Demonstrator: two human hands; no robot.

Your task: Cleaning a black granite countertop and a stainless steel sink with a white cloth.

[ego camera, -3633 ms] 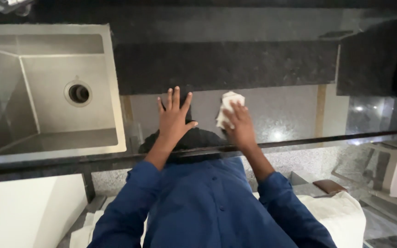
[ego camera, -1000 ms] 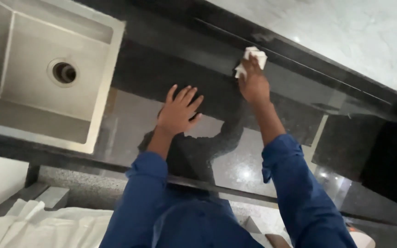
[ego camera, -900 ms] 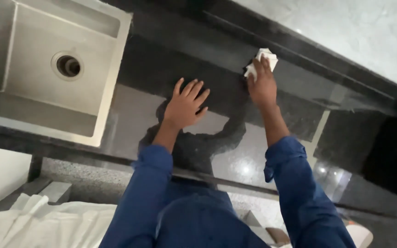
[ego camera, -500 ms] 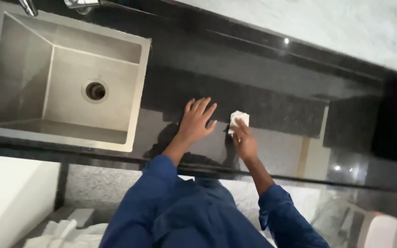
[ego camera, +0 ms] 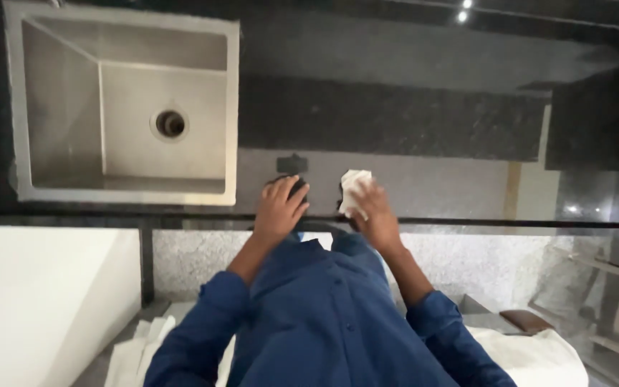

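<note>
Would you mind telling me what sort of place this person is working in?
Most likely a kitchen or pantry counter. A square steel sink with a round drain is set into a polished dark stone countertop, and the right hand presses a white cloth on it.

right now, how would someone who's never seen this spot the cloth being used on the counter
Start at the square steel sink set in the glossy black counter. Go right along the counter's near edge, past the left hand pressed flat on the surface, to the right hand. The small white cloth is bunched under that hand's fingers, the only white thing on the dark surface.
</note>
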